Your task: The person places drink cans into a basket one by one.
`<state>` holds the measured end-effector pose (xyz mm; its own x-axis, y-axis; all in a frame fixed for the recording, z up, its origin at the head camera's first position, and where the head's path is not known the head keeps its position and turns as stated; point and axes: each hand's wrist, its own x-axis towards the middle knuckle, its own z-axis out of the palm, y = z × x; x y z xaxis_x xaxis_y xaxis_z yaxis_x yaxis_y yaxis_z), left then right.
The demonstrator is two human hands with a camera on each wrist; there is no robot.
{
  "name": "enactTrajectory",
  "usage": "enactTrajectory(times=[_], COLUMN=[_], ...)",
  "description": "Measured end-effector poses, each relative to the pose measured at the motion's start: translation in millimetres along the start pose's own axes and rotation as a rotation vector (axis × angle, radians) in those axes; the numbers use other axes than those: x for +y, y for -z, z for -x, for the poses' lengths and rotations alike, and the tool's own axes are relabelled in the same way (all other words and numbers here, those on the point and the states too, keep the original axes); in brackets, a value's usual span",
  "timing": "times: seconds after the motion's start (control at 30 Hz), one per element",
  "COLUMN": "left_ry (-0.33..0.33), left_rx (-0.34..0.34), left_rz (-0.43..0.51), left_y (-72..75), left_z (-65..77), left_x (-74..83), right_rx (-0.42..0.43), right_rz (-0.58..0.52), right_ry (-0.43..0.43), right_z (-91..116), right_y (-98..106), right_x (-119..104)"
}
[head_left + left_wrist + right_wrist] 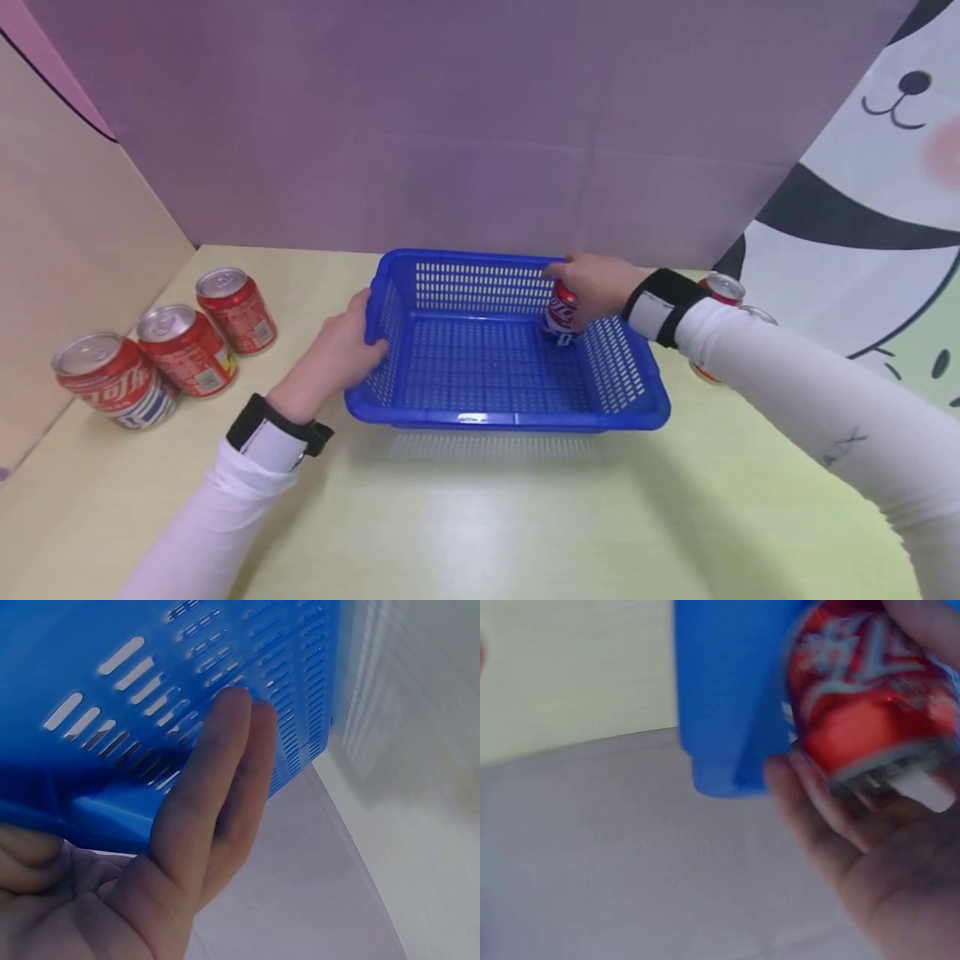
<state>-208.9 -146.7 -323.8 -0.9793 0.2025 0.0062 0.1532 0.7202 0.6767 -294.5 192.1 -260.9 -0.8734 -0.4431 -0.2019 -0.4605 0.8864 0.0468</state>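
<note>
Head view: our right hand (597,285) grips the can (559,313) within the basket (525,419), which our left hand (335,353) pinches at one end; we should hold both steady, can upright.

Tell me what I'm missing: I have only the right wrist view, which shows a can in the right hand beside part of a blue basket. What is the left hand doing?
Observer: The left hand grips the left rim of the blue basket.
Operator: And whereabouts is the can in the right hand, seen from above?
Observer: The head view shows it inside the basket, at the right end, toward the far corner.
Operator: Are there any more cans over on the left?
Observer: Yes, three red cans stand on the table to the left of the basket.
</note>
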Motion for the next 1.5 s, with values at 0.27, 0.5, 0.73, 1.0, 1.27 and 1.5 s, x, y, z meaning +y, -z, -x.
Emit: enactTrajectory(times=[0.27, 0.5, 0.73, 1.0, 1.27, 1.5], left_ry=[-0.008, 0.001, 0.023, 0.015, 0.022, -0.019], left_rx=[0.005, 0.008, -0.005, 0.008, 0.017, -0.020], left_rz=[-0.009, -0.018, -0.034, -0.033, -0.050, -0.151], left_y=[-3.7, -0.3, -0.4, -2.2, 4.8, 14.7], left_z=[0.1, 3.0, 4.3, 1.9, 3.4, 3.8], left_x=[4.1, 2.6, -1.8, 2.9, 6.0, 8.6], right_rx=[0.330, 0.256, 0.272, 0.394, 0.367, 0.362], right_rz=[-0.319, -0.398, -0.443, -0.379, -0.382, -0.384], right_ry=[-0.186, -0.307, -0.319, -0.301, -0.322, -0.325], right_z=[81.1, 111.3, 104.2, 103.8, 102.9, 103.7], right_y=[1.8, -36.5, -69.0, -80.4, -75.3, -78.6], right_x=[11.1, -0.9, -4.6, -3.3, -5.2, -3.3])
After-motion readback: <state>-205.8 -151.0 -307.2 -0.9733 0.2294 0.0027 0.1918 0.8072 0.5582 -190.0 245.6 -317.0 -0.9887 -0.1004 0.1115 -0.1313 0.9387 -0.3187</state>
